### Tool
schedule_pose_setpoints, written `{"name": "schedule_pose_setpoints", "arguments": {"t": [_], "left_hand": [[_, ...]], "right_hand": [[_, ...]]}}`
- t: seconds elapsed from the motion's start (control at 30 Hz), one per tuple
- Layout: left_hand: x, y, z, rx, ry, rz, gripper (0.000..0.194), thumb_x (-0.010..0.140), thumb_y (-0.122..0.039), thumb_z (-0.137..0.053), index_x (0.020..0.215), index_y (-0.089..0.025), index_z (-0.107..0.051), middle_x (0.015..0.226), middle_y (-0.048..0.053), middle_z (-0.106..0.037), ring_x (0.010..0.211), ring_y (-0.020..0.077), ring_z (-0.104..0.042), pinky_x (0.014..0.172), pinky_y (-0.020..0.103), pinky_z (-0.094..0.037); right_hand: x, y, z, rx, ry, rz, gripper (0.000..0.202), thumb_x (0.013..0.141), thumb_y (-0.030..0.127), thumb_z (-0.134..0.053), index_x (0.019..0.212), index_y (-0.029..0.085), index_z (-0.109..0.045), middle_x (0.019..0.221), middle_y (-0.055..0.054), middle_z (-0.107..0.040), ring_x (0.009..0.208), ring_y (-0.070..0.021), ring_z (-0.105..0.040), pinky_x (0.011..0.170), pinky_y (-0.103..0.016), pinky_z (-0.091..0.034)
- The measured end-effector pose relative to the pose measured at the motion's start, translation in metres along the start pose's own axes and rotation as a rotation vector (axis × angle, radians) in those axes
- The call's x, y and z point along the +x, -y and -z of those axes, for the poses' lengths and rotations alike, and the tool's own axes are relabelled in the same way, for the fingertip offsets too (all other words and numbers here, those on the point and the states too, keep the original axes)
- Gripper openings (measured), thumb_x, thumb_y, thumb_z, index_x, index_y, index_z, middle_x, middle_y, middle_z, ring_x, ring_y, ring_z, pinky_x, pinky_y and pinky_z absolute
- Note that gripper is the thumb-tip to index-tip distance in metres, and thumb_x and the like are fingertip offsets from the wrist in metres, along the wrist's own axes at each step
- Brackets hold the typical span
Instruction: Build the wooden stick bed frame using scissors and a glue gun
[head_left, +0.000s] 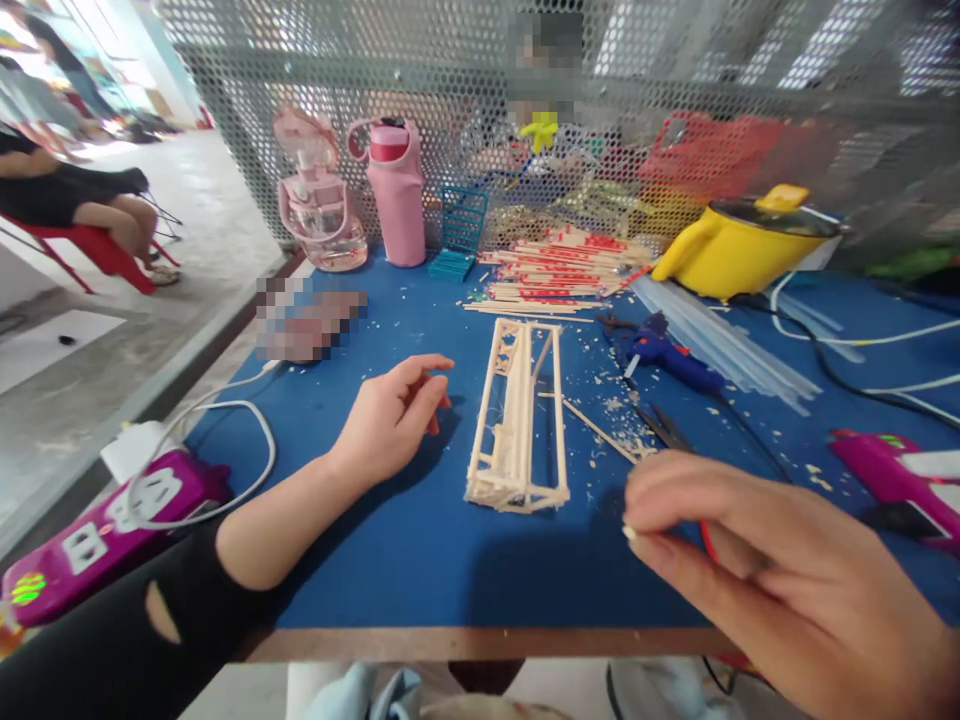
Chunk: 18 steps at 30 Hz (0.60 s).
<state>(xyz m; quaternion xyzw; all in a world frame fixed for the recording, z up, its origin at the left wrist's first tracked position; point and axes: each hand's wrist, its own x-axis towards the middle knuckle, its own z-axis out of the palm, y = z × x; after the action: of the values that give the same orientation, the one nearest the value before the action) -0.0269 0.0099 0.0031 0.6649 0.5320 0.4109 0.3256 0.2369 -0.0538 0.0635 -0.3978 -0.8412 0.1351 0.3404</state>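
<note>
From where I stand, the blue bench [375, 585] takes up most of the view, and about the middle of it, toward the person's side, lies the wooden stick frame [519, 415]. Its long axis runs away from the person, nearly straight up the bench. The left hand [394, 415] is the nearer one: the frame is just to the right of its fingertips, with a strip of blue between. From the right hand [750, 540], the frame lies to the left and a little farther off, its near end the closest part.

The frame is long, narrow and pale, with rails down both sides, sticks packed side by side along the middle, small cross-bracing at the far left and a messier cluster at the near end. Fine wisps, perhaps glue threads, trail off it.

The left hand is loosely curled with nothing visible in it. The right has thumb and forefinger pinched on a tiny pale piece [629, 533], probably wood.
</note>
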Motion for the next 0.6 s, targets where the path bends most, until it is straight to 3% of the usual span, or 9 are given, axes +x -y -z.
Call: {"name": "schedule_pose_setpoints", "arguments": {"t": [0.07,0.17,0.3,0.37,0.5,0.6], "left_hand": [[-0.004,0.000,-0.004,-0.271,0.100,0.123,0.033,0.092,-0.044,-0.040,0.113,-0.019,-0.050,0.072,-0.001,-0.059,0.051,0.0088,-0.052,0.041,0.017,-0.036],[-0.011,0.000,-0.007,-0.464,0.236,0.207,0.031,0.094,-0.043,-0.036,0.108,-0.019,-0.050,0.070,-0.001,-0.058,0.051,0.0073,-0.046,0.045,0.017,-0.035],[-0.015,0.001,-0.008,-0.437,0.294,0.287,0.032,0.095,-0.041,-0.034,0.109,-0.018,-0.051,0.074,0.001,-0.059,0.054,0.0080,-0.046,0.049,0.020,-0.038],[-0.015,0.001,-0.008,-0.431,0.300,0.343,0.033,0.096,-0.041,-0.032,0.111,-0.018,-0.050,0.076,0.001,-0.058,0.053,0.0078,-0.046,0.049,0.020,-0.038],[-0.010,0.002,-0.009,-0.427,0.272,0.396,0.031,0.095,-0.040,-0.034,0.109,-0.018,-0.050,0.075,0.000,-0.057,0.049,0.0066,-0.046,0.046,0.020,-0.037],[-0.003,0.000,-0.007,-0.434,0.270,0.381,0.029,0.093,-0.041,-0.039,0.101,-0.017,-0.052,0.071,-0.001,-0.056,0.048,0.0067,-0.045,0.045,0.019,-0.034]], "right_hand": [[0.019,0.003,-0.006,0.034,0.042,0.005,0.014,0.080,0.016,-0.061,0.088,0.028,-0.060,0.079,0.000,-0.068,0.072,-0.0151,-0.065,0.060,-0.024,-0.053],[0.026,-0.011,-0.018,0.081,-0.092,0.009,0.028,0.075,0.007,-0.060,0.096,0.027,-0.058,0.080,-0.001,-0.065,0.076,-0.0187,-0.064,0.070,-0.032,-0.054],[0.012,-0.045,-0.039,0.123,-0.272,0.054,0.040,0.067,0.000,-0.060,0.100,0.023,-0.060,0.079,-0.003,-0.062,0.070,-0.0210,-0.062,0.071,-0.043,-0.053],[0.007,-0.055,-0.048,0.093,-0.271,0.055,0.041,0.066,0.000,-0.061,0.100,0.023,-0.060,0.079,-0.003,-0.064,0.069,-0.0215,-0.062,0.069,-0.043,-0.054],[0.018,-0.049,-0.056,0.055,-0.284,0.060,0.036,0.069,0.004,-0.062,0.099,0.025,-0.059,0.080,-0.003,-0.064,0.071,-0.0217,-0.062,0.064,-0.041,-0.054],[0.027,-0.035,-0.044,0.097,-0.290,0.017,0.032,0.073,0.006,-0.062,0.097,0.025,-0.059,0.081,-0.004,-0.062,0.075,-0.0211,-0.062,0.067,-0.037,-0.052]]}}
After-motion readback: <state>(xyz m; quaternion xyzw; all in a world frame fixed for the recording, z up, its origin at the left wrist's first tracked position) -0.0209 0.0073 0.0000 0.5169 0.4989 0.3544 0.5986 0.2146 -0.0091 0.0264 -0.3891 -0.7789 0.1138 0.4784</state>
